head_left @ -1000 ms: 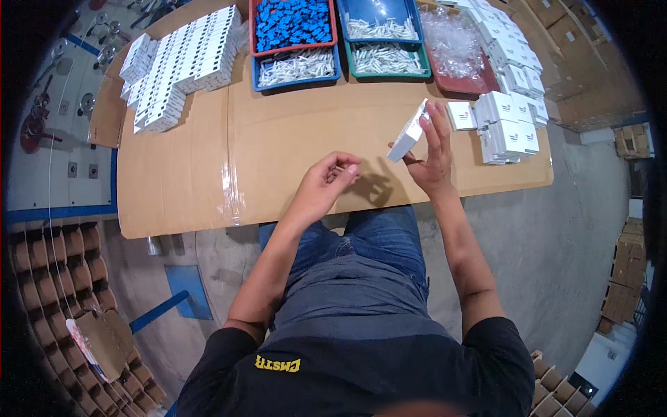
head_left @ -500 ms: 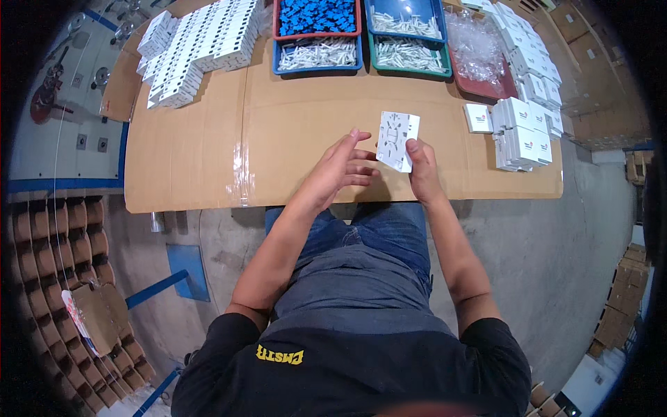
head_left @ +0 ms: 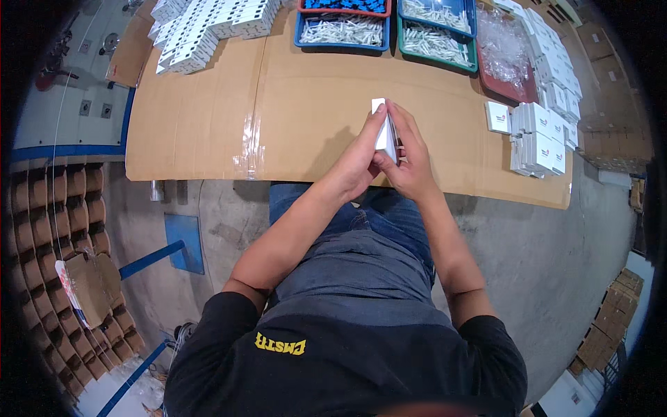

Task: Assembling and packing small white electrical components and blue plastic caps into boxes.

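Between my two hands, a small white printed box (head_left: 384, 144) stands on edge above the near part of the table. My left hand (head_left: 356, 161) presses its left side, fingers straight and close together. On the other side my right hand (head_left: 413, 154) holds it with thumb and fingers. Most of its faces are covered by my hands, so I cannot tell whether it is flat or opened out. To the right lies a single flat white box (head_left: 498, 117), beside a stack of similar white boxes (head_left: 538, 142).
Cardboard (head_left: 201, 132) covers the table. Along the back are blue trays (head_left: 340, 47) and a green tray (head_left: 438, 61) of white pieces, a red tray of blue pieces (head_left: 344, 5), and a red tray (head_left: 511, 94) of clear plastic. White boxes (head_left: 208, 31) fill the far left.
My left hand has come in from the left to meet the box. The box has turned from showing its printed face to edge-on between both hands. The view has shifted slightly.
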Action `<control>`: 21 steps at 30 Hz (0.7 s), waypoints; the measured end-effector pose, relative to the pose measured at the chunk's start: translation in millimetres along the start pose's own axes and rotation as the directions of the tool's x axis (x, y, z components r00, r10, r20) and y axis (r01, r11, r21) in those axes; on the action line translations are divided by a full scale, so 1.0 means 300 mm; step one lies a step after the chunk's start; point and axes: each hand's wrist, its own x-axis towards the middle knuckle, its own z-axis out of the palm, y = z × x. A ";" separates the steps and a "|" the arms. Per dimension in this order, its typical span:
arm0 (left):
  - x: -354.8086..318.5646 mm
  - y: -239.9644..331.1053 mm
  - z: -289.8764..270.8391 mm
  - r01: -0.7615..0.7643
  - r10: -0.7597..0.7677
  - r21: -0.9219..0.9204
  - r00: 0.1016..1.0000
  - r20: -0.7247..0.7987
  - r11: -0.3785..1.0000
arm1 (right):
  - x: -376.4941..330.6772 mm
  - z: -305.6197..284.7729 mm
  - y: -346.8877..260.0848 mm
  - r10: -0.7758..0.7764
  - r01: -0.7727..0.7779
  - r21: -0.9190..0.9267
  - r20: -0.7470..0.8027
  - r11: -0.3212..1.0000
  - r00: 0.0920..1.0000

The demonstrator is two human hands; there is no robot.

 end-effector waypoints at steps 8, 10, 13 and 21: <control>-0.017 -0.005 -0.008 -0.084 0.088 0.042 0.992 -0.086 0.996 | 0.015 0.040 0.028 -0.098 0.095 -0.067 -0.043 0.993 0.994; -0.011 -0.012 -0.010 -0.109 0.113 0.044 0.989 -0.097 0.993 | 0.031 0.050 0.027 -0.132 0.128 -0.078 -0.059 0.989 0.989; 0.001 -0.032 -0.009 -0.175 0.179 0.040 0.978 -0.108 0.984 | 0.028 0.070 0.023 -0.148 0.140 -0.086 -0.092 0.986 0.985; 0.016 -0.075 0.009 -0.270 0.269 0.002 0.958 -0.099 0.963 | 0.013 0.077 0.078 -0.298 0.256 -0.243 -0.156 0.936 0.942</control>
